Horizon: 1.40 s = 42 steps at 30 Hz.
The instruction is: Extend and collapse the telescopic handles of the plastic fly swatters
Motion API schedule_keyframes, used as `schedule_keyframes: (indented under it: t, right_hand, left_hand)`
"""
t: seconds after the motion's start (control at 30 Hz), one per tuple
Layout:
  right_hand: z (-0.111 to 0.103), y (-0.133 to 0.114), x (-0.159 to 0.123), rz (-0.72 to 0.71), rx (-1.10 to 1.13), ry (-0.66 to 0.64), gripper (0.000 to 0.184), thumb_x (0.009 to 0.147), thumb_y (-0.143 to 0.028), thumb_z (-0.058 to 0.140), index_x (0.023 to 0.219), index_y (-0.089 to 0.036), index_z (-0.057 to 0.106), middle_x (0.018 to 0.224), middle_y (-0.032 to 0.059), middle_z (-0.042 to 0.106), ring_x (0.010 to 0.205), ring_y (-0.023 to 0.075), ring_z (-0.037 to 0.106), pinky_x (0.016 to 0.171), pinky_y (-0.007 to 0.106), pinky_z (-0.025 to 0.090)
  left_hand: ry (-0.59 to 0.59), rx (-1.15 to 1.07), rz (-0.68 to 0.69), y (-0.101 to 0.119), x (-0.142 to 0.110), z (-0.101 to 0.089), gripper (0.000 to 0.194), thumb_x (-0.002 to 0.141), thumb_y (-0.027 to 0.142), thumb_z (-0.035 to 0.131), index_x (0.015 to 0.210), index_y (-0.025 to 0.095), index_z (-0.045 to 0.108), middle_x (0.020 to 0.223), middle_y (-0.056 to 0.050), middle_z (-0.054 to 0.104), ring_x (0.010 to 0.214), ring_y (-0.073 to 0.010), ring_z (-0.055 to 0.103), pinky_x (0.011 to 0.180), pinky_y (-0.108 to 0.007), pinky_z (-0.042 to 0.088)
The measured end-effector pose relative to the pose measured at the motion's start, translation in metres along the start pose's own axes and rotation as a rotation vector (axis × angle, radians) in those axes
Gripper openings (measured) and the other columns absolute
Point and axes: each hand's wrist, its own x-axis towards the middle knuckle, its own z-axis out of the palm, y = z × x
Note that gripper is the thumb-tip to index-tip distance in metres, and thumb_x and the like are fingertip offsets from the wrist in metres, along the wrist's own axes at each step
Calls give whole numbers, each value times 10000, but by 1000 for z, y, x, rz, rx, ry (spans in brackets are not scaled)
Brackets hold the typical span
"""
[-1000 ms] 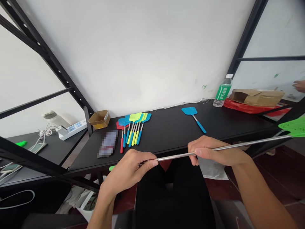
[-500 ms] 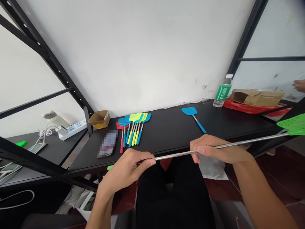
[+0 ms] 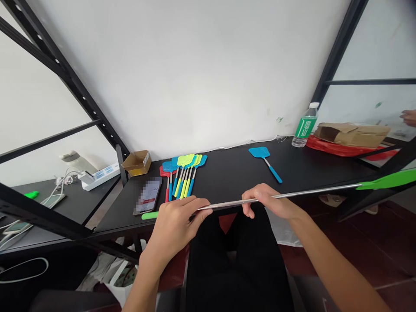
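The green swatter [image 3: 386, 180] is out long: my left hand [image 3: 177, 219] pinches its rod [image 3: 224, 205] near the grip [image 3: 149, 216], my right hand [image 3: 276, 203] nearer the head [image 3: 393, 179].

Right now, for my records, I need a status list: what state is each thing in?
Green fly swatter: rod extended, held
Left hand: closed on the rod
Right hand: fingers around the rod
Swatter group: overlapping, lying down
Lone blue swatter: lying flat, short
Phone: screen lit
Small box: open
Bottle: capped, upright
Power strip: plug inserted
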Motion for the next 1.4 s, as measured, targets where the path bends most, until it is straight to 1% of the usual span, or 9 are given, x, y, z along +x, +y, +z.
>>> schedule_keyframes:
  t: [0.1, 0.23, 0.37, 0.57, 0.63, 0.73, 0.9, 1.17, 1.4]
  right_hand:
    - [10, 4, 5, 27, 8, 18, 644, 1025, -589, 358, 788, -109, 716, 653, 74, 651, 653, 182, 615, 729, 338, 488]
    - [21, 9, 11, 49, 41, 54, 620, 1022, -568, 395, 722, -117, 697, 629, 64, 634, 609, 167, 595, 690, 319, 483]
    - [28, 13, 14, 73, 80, 87, 635, 1008, -590, 416, 654, -128, 668, 597, 55, 605, 585, 161, 574, 655, 309, 479]
    - [37, 18, 14, 148, 56, 63, 646, 1012, -595, 402, 623, -143, 651, 579, 49, 597, 596, 159, 578, 662, 298, 482]
    - [37, 16, 13, 156, 42, 54, 625, 1015, -575, 416, 623, -145, 644, 578, 42, 597, 588, 155, 577, 663, 296, 482]
    - [34, 9, 11, 160, 14, 5, 583, 1015, -549, 442, 652, -143, 650, 585, 35, 602, 588, 153, 580, 646, 288, 475]
    - [31, -3, 7, 123, -51, -52, 539, 1028, -501, 443, 685, -140, 646, 623, 32, 619, 604, 146, 591, 629, 270, 455]
    - [29, -9, 2, 58, -154, -82, 519, 1045, -473, 416, 735, -135, 661, 667, 36, 639, 631, 143, 616, 630, 262, 436]
    - [27, -16, 2, 10, -213, -114, 510, 1054, -451, 400, 757, -136, 671, 685, 33, 640, 634, 134, 613, 618, 253, 429]
  left_hand:
    - [14, 31, 30, 4, 2, 6, 240, 1005, 369, 535, 1003, 222, 725, 790, -21, 707, 636, -125, 602, 591, -224, 385]
    - [-3, 53, 60, 7, 3, 12, 238, 1010, 365, 526, 1033, 232, 722, 763, -11, 690, 639, -130, 614, 596, -231, 380]
    - [26, 75, 97, 8, 3, 17, 242, 1013, 359, 524, 1047, 227, 724, 754, -14, 686, 637, -136, 617, 577, -240, 359]
    - [41, 76, 132, 9, 3, 20, 233, 1012, 346, 530, 1048, 223, 724, 738, -8, 673, 640, -136, 617, 581, -247, 354]
    - [19, 64, 129, 8, 3, 18, 244, 1017, 350, 520, 1060, 223, 725, 730, -8, 665, 636, -136, 610, 580, -247, 351]
    - [-42, 12, 127, 6, 2, 13, 274, 1026, 363, 500, 1058, 221, 732, 704, -8, 642, 605, -128, 571, 575, -243, 349]
    - [-147, -105, 121, 7, 3, 5, 292, 1035, 358, 482, 1044, 223, 741, 694, -8, 614, 599, -121, 524, 585, -234, 355]
    - [-205, -213, 81, 11, 3, -3, 278, 1032, 351, 495, 986, 228, 740, 674, 14, 590, 586, -110, 478, 583, -231, 336]
    - [-236, -235, 68, 10, 2, -6, 270, 1029, 355, 500, 970, 218, 725, 678, 17, 584, 594, -111, 472, 594, -235, 342]
